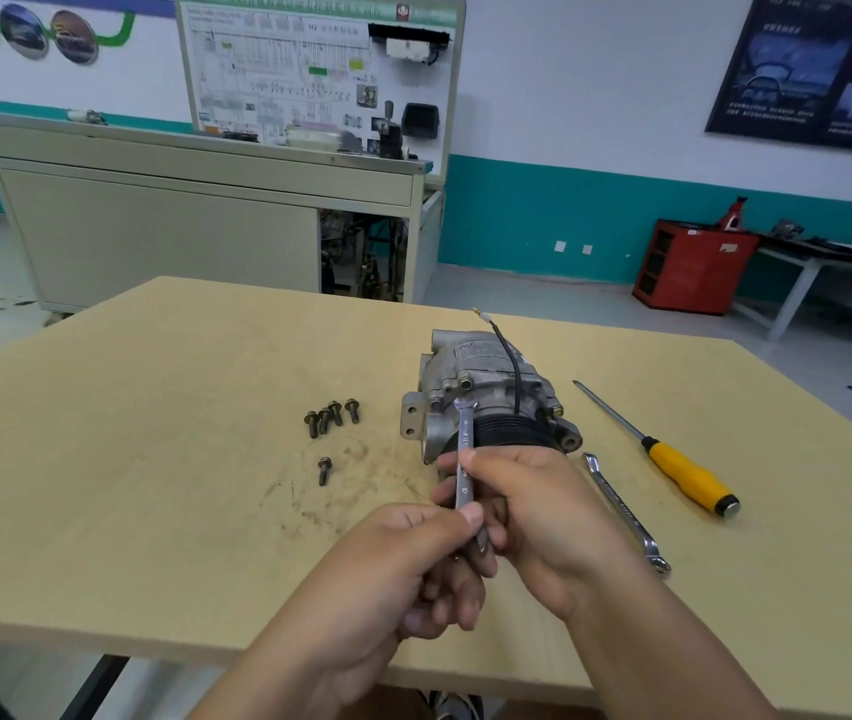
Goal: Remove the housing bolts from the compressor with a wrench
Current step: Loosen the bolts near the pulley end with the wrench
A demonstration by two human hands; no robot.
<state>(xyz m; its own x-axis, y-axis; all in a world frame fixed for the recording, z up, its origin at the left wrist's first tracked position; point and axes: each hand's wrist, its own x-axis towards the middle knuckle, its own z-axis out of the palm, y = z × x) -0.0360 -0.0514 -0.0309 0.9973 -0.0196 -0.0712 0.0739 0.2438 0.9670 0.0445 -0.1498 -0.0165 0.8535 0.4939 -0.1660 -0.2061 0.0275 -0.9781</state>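
We hold a small wrench (465, 452) with both hands above the near edge of the wooden table (154, 459). Our right hand (533, 511) has its fingers curled around the middle of the shaft, with the thumb pressed on it. Our left hand (413, 558) pinches the lower end between thumb and bent fingers. The open end of the wrench points up and away from us and lies against the grey compressor (486, 387), close to a bolt head on the housing; we cannot tell if it sits on the bolt. The compressor lies on its side in the middle of the table, just beyond our hands, with a black wire (509, 366) rising from it. To its left lie four loose bolts (333, 415) close together, and one more bolt (324, 470) lies apart, nearer to us. To its right lie a second wrench (624, 511) and a yellow-handled screwdriver (673, 459).
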